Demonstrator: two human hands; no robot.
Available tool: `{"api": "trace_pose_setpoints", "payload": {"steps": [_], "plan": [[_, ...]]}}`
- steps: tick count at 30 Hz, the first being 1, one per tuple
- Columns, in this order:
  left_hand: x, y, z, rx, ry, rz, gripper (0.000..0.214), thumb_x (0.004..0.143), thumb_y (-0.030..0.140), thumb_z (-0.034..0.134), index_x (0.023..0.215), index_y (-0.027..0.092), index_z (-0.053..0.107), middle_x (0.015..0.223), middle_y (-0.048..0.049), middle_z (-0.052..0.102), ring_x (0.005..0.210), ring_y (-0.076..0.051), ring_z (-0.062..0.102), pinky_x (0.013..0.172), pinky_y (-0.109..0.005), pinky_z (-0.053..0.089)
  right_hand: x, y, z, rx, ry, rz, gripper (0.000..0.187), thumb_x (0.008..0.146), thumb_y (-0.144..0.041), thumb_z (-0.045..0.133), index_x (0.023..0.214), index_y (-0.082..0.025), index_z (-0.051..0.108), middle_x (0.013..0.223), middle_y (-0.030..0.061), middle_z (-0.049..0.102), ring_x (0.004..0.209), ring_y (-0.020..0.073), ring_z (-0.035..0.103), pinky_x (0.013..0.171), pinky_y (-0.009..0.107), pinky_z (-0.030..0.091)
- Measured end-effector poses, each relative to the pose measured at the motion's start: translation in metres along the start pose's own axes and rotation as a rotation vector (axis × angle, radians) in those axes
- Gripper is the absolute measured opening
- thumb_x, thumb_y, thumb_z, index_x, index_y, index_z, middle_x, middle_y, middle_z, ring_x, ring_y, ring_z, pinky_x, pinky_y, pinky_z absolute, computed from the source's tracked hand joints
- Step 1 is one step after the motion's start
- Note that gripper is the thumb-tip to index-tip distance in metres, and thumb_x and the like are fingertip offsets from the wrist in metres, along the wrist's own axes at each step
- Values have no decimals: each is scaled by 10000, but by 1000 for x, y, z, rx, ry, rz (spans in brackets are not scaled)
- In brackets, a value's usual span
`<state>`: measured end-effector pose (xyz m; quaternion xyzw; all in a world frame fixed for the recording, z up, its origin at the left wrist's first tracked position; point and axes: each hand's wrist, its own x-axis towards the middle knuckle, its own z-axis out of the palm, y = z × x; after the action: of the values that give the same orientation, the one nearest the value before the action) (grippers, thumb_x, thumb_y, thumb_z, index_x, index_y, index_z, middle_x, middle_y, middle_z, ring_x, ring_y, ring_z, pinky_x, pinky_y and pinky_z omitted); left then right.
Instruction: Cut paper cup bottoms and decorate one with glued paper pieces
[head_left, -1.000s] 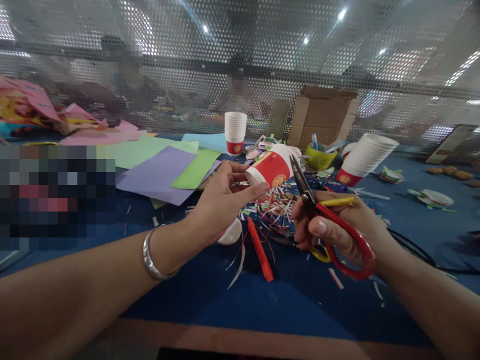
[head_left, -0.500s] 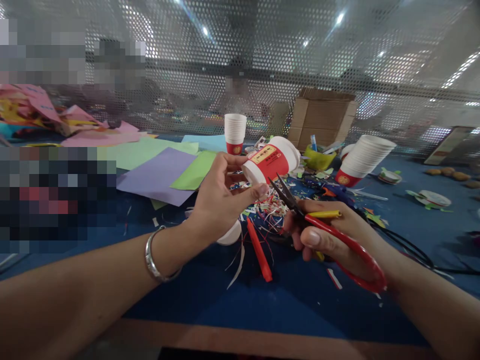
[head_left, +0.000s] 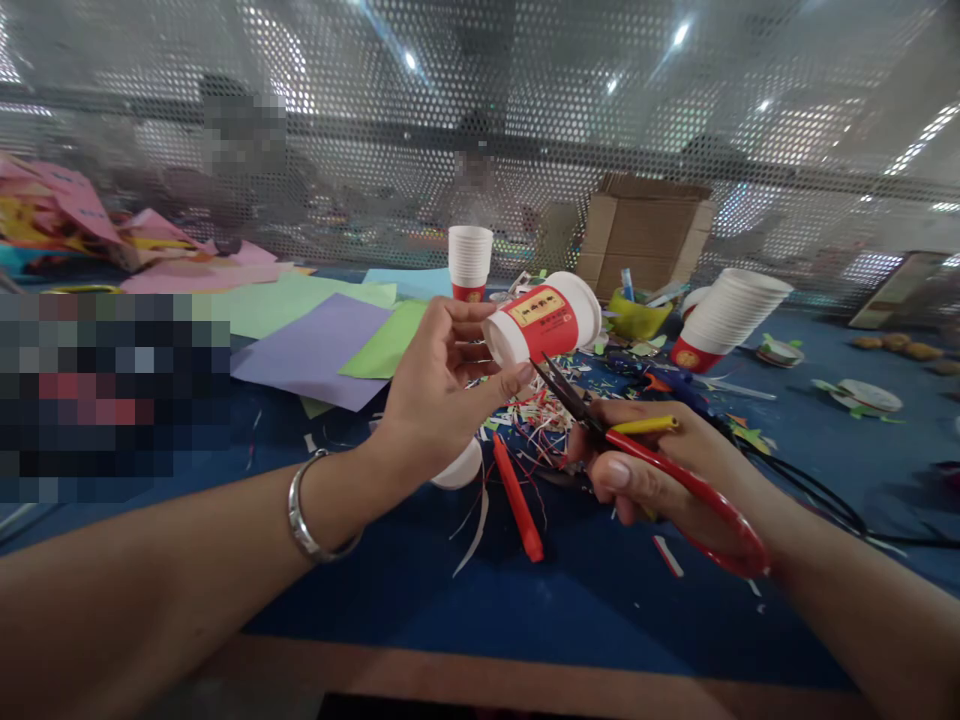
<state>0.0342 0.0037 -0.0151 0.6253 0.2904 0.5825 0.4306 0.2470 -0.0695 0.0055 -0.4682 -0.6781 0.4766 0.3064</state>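
Observation:
My left hand (head_left: 442,390) grips a red and white paper cup (head_left: 551,318) near its base, holding it tilted on its side above the table. In my right hand (head_left: 645,460) is a pair of red-handled scissors (head_left: 697,490), and a thin yellow stick-like piece (head_left: 646,425) shows beside the handle. The dark blade tips lie close to the cup's lower side by my left thumb; whether they touch it I cannot tell. Below the hands lie a red marker-like stick (head_left: 517,500), a white round piece (head_left: 459,466) partly behind my left wrist, and a heap of paper shreds (head_left: 547,412).
Stacked paper cups (head_left: 470,262) stand behind, with a leaning stack (head_left: 731,320) to the right. Purple paper (head_left: 315,350) and green sheets lie left. A yellow-green container (head_left: 637,315), a cardboard box (head_left: 645,235), small paper turtle shapes (head_left: 859,396) and a black cable (head_left: 810,490) are around.
The scissors have shifted slightly left and down, their tips now nearer my left thumb. The cup has turned a little in my left hand, so more of its printed label shows.

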Motion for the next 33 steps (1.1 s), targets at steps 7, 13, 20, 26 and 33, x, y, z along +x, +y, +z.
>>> {"api": "trace_pose_setpoints", "payload": {"steps": [7,13,20,26,33], "plan": [[0,-5,-1,14,33,-20,507,684,220,900,1021,187,523,989,-46,718,931,-190,707,836,-361,592,0,-3,1,0,7,19,409,767,-573,783,839,-189,662,646,-28,593,484,86,566,408,151,472],[-4,-1,-1,92,6,71,485,711,225,863,1031,199,500,1031,-60,666,974,-228,680,805,-388,599,-3,-12,7,6,102,96,472,711,-620,802,729,-196,595,603,-34,576,456,85,546,413,168,447],[-8,-2,0,229,39,179,469,738,209,837,1056,224,493,1076,-58,641,953,-231,675,818,-408,601,-4,-11,10,-33,96,82,513,743,-672,754,736,-191,574,579,-28,583,423,96,551,404,192,405],[-10,0,4,151,42,86,464,722,201,826,1023,219,474,986,-41,668,877,-207,684,794,-392,583,-5,-9,10,-41,80,78,502,754,-666,756,753,-190,596,573,-23,588,429,109,554,404,208,405],[-9,7,10,103,109,82,506,722,211,850,1066,210,479,1069,-52,662,889,-183,678,790,-359,578,-3,-12,10,-43,90,31,497,769,-656,742,723,-196,562,549,-36,544,412,96,524,380,190,408]]}}
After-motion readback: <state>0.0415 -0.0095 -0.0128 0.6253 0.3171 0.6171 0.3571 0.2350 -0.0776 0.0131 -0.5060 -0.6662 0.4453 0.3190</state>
